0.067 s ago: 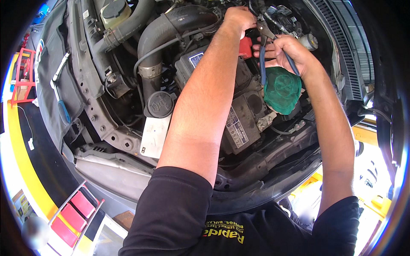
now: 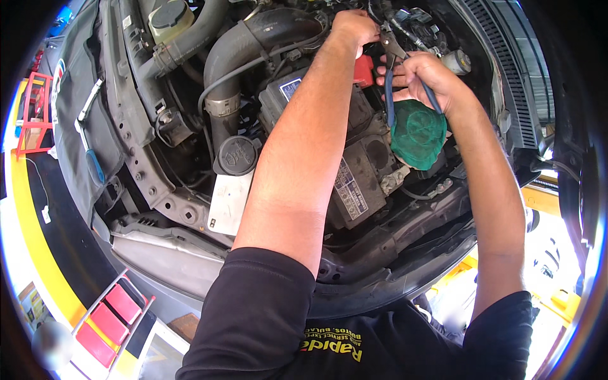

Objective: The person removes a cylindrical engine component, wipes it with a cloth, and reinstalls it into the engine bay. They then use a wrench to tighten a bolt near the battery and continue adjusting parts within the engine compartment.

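My right hand (image 2: 423, 75) is closed around a pair of pliers (image 2: 392, 47) with blue handles. The handles are spread apart, one along my fingers and the other by my palm. The pliers' jaws point up and left, close beside my left hand (image 2: 354, 28). That hand reaches deep into the engine bay with its fingers curled; whatever they grip is hidden. Below my right hand lies a green cloth (image 2: 418, 134), bunched over a part beside the car battery (image 2: 358, 183). A red cover (image 2: 363, 71) shows between my two forearms.
A thick black air hose (image 2: 221, 69) curves left of my left arm, above a black reservoir cap (image 2: 236, 154). A ratchet wrench with a blue handle (image 2: 95, 166) lies on the dark fender cover (image 2: 79, 82). At lower left stands a red-panelled rack (image 2: 109, 323).
The pliers' right handle has come very slightly closer to the left one. Both arms stay nearly where they were.
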Motion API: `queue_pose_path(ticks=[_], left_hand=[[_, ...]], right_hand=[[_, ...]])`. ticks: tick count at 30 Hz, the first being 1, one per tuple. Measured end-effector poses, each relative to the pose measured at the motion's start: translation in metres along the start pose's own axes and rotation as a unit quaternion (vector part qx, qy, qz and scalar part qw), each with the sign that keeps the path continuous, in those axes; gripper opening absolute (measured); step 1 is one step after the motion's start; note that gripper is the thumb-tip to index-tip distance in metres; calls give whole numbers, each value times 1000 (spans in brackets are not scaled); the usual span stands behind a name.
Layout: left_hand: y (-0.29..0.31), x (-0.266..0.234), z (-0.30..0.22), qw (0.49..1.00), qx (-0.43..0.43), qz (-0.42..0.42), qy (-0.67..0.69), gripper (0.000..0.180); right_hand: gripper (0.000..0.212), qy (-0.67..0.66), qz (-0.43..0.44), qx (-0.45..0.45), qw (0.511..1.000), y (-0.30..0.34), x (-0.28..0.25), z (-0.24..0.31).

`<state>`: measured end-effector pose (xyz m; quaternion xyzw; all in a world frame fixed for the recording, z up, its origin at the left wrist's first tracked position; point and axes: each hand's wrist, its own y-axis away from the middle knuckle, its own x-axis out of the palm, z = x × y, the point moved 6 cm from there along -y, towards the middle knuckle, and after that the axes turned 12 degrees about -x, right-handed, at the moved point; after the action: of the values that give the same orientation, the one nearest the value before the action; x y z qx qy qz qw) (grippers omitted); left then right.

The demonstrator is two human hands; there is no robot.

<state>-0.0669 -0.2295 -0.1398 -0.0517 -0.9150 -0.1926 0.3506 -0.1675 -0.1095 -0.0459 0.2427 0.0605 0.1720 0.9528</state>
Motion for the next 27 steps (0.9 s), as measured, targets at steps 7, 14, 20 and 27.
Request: queue_pose_path(ticks=[7,14,20,27], left_hand=[[22,3,-13,998,12,-16,-62,15],[38,9,-22,998,1,-25,-58,11],[46,9,-19,994,4,-23,-103,6],[19,-2,-14,993,3,-15,-116,11]], right_hand=[[51,65,-39,-7,997,4,2,11],[55,73,-106,-9,992,9,1,9],[51,57,-59,8,997,9,-6,12],[54,130,-128,-8,983,1,7,-10]])
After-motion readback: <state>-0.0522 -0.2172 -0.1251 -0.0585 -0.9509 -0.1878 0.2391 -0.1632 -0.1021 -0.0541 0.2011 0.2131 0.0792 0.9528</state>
